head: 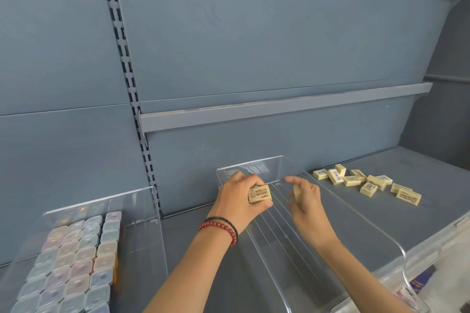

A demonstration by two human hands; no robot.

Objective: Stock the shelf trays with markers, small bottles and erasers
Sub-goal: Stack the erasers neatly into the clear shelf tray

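Before me stands a blue-grey back panel (254, 33); a slotted upright (127, 79) runs down it; a grey rail (279, 107) crosses to its right; the grey shelf deck (419, 226) lies below; I wear a red bead bracelet (221, 227).

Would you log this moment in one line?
left hand: labelled eraser | right hand: second eraser | both over tray | spare erasers on shelf

I'm looking into what is reading as a shop, a stationery aisle. Grey metal back panels (254, 33) are running up behind a slotted upright (122, 58), and a shelf rail (279, 107) is hooking across it. Clear acrylic trays (254, 165) are sitting on the grey shelf (368, 231), one of them holding tight rows of identical small capped bottles (76, 262). Wrapped erasers (352, 181), all one kind and carrying barcode labels, are lying loose beside them.
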